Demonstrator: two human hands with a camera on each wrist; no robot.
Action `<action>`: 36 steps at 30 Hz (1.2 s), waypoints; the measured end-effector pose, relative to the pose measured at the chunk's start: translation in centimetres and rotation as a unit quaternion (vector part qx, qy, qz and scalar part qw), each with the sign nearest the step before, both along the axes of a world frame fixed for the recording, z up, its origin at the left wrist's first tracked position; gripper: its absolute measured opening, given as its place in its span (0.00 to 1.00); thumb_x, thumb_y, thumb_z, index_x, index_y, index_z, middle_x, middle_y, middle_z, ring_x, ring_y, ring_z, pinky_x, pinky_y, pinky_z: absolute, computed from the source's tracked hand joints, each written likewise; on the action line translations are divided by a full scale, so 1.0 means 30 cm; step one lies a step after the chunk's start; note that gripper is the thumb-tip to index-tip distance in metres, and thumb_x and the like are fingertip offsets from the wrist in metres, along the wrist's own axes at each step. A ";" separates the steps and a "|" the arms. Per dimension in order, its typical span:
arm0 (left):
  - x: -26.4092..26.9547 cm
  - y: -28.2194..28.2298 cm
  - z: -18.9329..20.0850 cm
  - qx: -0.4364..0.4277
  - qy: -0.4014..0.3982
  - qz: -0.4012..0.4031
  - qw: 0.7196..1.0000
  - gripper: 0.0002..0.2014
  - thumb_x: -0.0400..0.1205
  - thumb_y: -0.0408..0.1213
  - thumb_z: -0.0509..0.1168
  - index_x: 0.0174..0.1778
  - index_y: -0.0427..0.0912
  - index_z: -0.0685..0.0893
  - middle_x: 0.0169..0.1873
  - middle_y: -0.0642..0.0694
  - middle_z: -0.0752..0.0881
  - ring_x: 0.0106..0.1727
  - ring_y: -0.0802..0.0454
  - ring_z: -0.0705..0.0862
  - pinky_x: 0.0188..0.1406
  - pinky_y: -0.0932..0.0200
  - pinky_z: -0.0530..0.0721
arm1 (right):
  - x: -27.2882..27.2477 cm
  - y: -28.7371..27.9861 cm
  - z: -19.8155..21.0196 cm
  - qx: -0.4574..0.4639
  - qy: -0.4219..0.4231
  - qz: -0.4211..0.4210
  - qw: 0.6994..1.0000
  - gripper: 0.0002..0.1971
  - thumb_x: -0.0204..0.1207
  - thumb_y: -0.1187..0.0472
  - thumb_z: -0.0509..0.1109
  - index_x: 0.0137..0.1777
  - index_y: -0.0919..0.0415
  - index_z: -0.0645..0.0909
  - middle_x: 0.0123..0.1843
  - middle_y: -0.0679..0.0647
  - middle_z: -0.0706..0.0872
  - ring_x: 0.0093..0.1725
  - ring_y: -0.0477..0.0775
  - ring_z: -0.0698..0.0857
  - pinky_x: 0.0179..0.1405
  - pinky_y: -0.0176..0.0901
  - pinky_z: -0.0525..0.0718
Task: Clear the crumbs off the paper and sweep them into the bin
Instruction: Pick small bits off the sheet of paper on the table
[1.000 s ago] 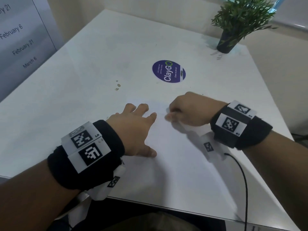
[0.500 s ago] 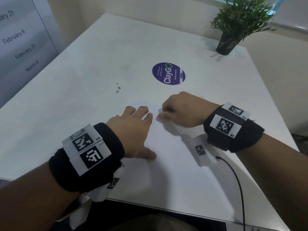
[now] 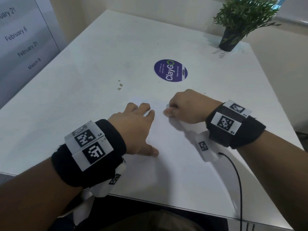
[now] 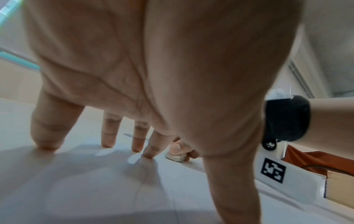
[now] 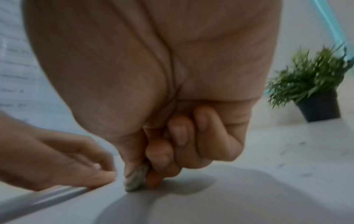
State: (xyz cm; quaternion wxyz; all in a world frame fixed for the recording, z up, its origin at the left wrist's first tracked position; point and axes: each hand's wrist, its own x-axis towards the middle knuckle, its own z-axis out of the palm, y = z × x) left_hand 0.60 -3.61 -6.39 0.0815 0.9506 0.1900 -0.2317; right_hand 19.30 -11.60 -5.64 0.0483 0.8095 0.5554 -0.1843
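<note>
A white sheet of paper (image 3: 180, 164) lies on the white table (image 3: 83, 105) in front of me. My left hand (image 3: 141, 130) rests flat on the sheet's left side, and its fingertips (image 4: 147, 154) press down on the paper. My right hand (image 3: 183, 107) is curled near the sheet's far edge. It pinches a small pale lump, like an eraser (image 5: 137, 177), against the paper, and the eraser (image 4: 175, 157) also shows in the left wrist view. A few brownish crumbs (image 3: 120, 85) lie on the table beyond the sheet's far left corner. No bin is in view.
A round purple ClayGo sticker (image 3: 170, 70) is on the table past my hands. A potted plant (image 3: 240, 20) stands at the far right corner. A black cable (image 3: 236, 180) trails from my right wrist over the front table edge (image 3: 166, 204). A board with printed dates (image 3: 20, 39) stands at the left.
My right hand has shifted a little to the left and back along the sheet's far edge, still pinching the eraser. My left hand has stayed flat on the paper.
</note>
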 end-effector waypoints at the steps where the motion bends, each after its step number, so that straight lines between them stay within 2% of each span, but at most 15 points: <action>1: -0.001 0.000 0.002 0.001 0.001 0.001 1.000 0.58 0.72 0.74 0.66 0.89 0.48 0.47 0.86 0.55 0.45 0.86 0.45 0.49 0.68 0.44 0.76 | 0.029 -0.007 0.004 -0.001 -0.009 -0.025 1.000 0.23 0.85 0.47 0.64 0.30 0.57 0.75 0.33 0.54 0.81 0.36 0.55 0.79 0.31 0.44 0.72; 4: 0.001 -0.001 0.006 0.008 0.005 0.000 1.000 0.57 0.72 0.74 0.66 0.89 0.48 0.47 0.86 0.54 0.46 0.85 0.46 0.50 0.65 0.44 0.78 | 0.043 -0.011 0.008 0.026 -0.042 -0.030 0.998 0.23 0.86 0.48 0.63 0.33 0.62 0.77 0.35 0.57 0.82 0.38 0.60 0.80 0.35 0.45 0.75; 7: 0.002 -0.004 0.008 0.017 0.006 -0.002 1.000 0.56 0.71 0.75 0.67 0.88 0.49 0.51 0.85 0.53 0.49 0.83 0.46 0.53 0.59 0.46 0.79 | -0.040 0.021 -0.006 0.049 -0.009 0.029 0.998 0.23 0.86 0.47 0.63 0.33 0.63 0.77 0.34 0.58 0.83 0.35 0.57 0.78 0.34 0.47 0.72; 9: 0.001 -0.005 0.008 0.020 0.005 -0.001 1.000 0.55 0.71 0.75 0.67 0.87 0.50 0.52 0.85 0.54 0.50 0.83 0.46 0.54 0.56 0.46 0.78 | -0.058 0.028 -0.015 0.037 0.000 0.027 0.999 0.24 0.86 0.48 0.63 0.33 0.65 0.77 0.34 0.60 0.83 0.34 0.57 0.78 0.32 0.47 0.72; 11: 0.000 -0.005 0.009 0.019 0.006 -0.001 1.000 0.56 0.71 0.75 0.67 0.88 0.50 0.50 0.85 0.54 0.48 0.84 0.46 0.53 0.59 0.45 0.79 | -0.011 0.014 -0.014 0.016 -0.015 -0.010 1.000 0.24 0.85 0.48 0.63 0.34 0.64 0.79 0.35 0.60 0.84 0.37 0.59 0.80 0.32 0.46 0.74; 15: 0.000 -0.006 0.008 0.020 0.005 0.001 1.000 0.56 0.72 0.74 0.66 0.88 0.49 0.48 0.86 0.54 0.47 0.85 0.46 0.52 0.61 0.45 0.79 | 0.056 -0.034 0.011 0.015 -0.048 -0.077 0.996 0.23 0.85 0.46 0.64 0.30 0.58 0.72 0.34 0.56 0.78 0.40 0.63 0.81 0.33 0.45 0.70; 19: 0.002 -0.007 0.010 0.024 0.009 -0.002 1.000 0.57 0.72 0.74 0.66 0.88 0.48 0.48 0.86 0.53 0.48 0.84 0.46 0.52 0.59 0.46 0.79 | -0.042 -0.045 -0.005 0.010 0.000 -0.023 1.000 0.24 0.85 0.46 0.64 0.31 0.61 0.75 0.33 0.56 0.81 0.35 0.58 0.79 0.30 0.45 0.71; 23: 0.002 -0.004 0.010 0.019 0.010 -0.002 1.000 0.56 0.73 0.74 0.66 0.88 0.49 0.48 0.86 0.54 0.47 0.85 0.46 0.51 0.62 0.45 0.79 | 0.030 -0.080 0.022 -0.023 -0.010 -0.074 0.997 0.24 0.85 0.44 0.66 0.27 0.54 0.74 0.32 0.51 0.80 0.35 0.52 0.78 0.29 0.42 0.69; 25: 0.000 -0.007 0.011 0.020 0.011 -0.001 1.000 0.56 0.73 0.73 0.66 0.88 0.49 0.48 0.86 0.54 0.47 0.85 0.46 0.51 0.61 0.45 0.79 | 0.074 -0.095 0.037 -0.029 -0.032 -0.095 0.995 0.25 0.85 0.44 0.65 0.28 0.54 0.73 0.33 0.52 0.79 0.37 0.55 0.79 0.29 0.43 0.69; 27: 0.002 -0.009 0.010 0.021 0.010 -0.002 1.000 0.56 0.73 0.73 0.66 0.88 0.48 0.48 0.86 0.54 0.47 0.85 0.46 0.51 0.62 0.45 0.79 | 0.055 -0.096 0.039 -0.004 -0.044 -0.082 0.996 0.25 0.85 0.45 0.64 0.29 0.57 0.73 0.32 0.54 0.80 0.38 0.60 0.80 0.30 0.44 0.69; 31: 0.001 -0.006 0.012 0.022 0.007 -0.003 1.000 0.56 0.72 0.74 0.67 0.88 0.48 0.49 0.86 0.53 0.48 0.84 0.46 0.52 0.62 0.45 0.79 | -0.051 -0.079 0.007 0.000 0.016 -0.006 1.000 0.23 0.85 0.45 0.64 0.34 0.61 0.79 0.34 0.56 0.84 0.36 0.55 0.79 0.34 0.47 0.74; 33: 0.003 -0.006 0.010 0.021 0.007 -0.005 1.000 0.56 0.72 0.74 0.66 0.88 0.49 0.49 0.86 0.54 0.48 0.84 0.46 0.52 0.62 0.45 0.79 | -0.019 -0.100 0.009 -0.024 0.023 -0.032 0.999 0.23 0.85 0.44 0.65 0.33 0.58 0.79 0.34 0.53 0.84 0.38 0.55 0.81 0.36 0.46 0.75; 36: -0.001 -0.006 0.011 0.019 0.007 -0.004 1.000 0.56 0.73 0.73 0.66 0.88 0.49 0.48 0.86 0.54 0.47 0.84 0.46 0.51 0.63 0.45 0.80 | 0.076 -0.131 0.040 -0.042 -0.051 -0.084 0.994 0.23 0.85 0.44 0.66 0.32 0.57 0.76 0.36 0.54 0.83 0.42 0.59 0.82 0.36 0.45 0.75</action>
